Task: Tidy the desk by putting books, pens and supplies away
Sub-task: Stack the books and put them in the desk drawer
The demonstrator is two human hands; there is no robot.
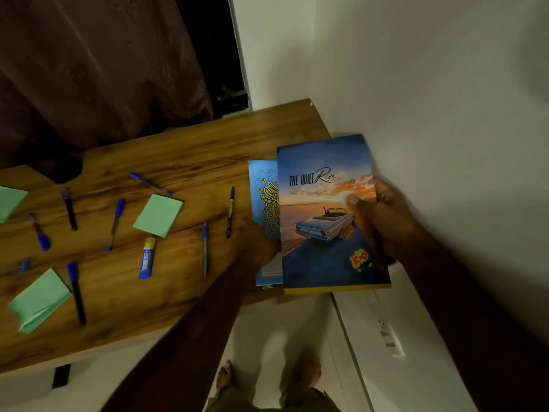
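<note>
Rightward, blue sunset-and-car book (pixel 326 233) between pinching fingers (pixel 355 202) of right hand (pixel 383 224); left hand (pixel 255 237) fingers unclear.

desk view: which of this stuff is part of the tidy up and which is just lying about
Part of the job: sunset-car book gripped by the right hand, light blue book, pens, glue stick, green note pads.

Just there: curtain, wall socket.
</note>
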